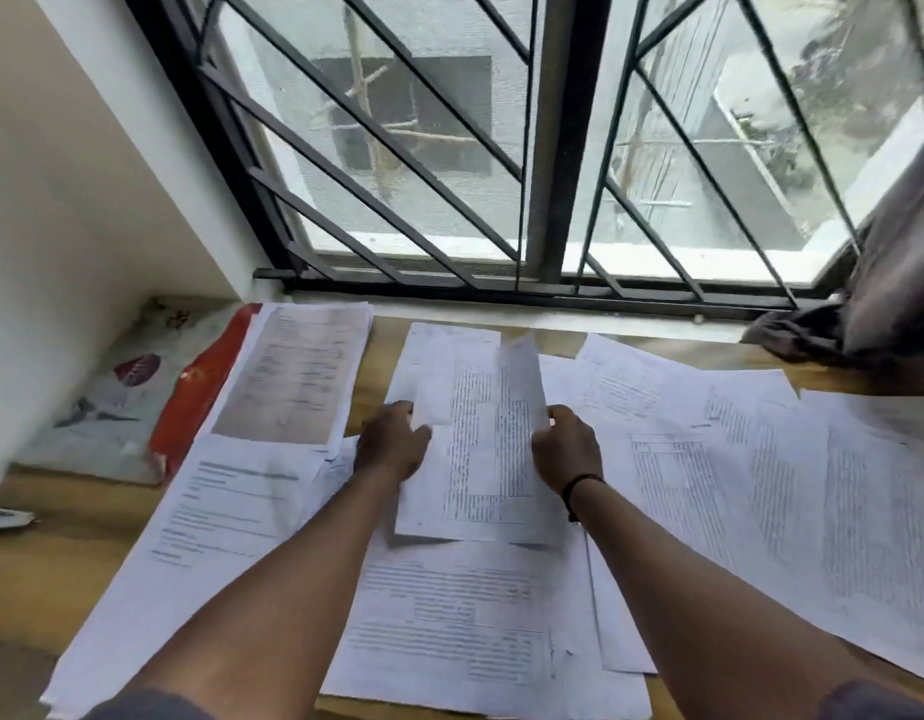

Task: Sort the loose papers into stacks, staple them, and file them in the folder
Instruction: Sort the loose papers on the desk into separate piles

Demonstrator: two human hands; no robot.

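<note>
1. Nearest: printed sheets [449,631] spread loose on desk [29,579].
2. Left hand [392,444] and right hand [566,452] pinching table sheet [480,454], raised mid-desk.
3. Square edges before stacking near red folder [200,392].

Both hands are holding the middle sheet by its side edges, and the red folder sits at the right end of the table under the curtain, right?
Not quite. The head view shows the red folder at the left end, by the wall. The left hand and right hand do hold the middle sheet.
</note>
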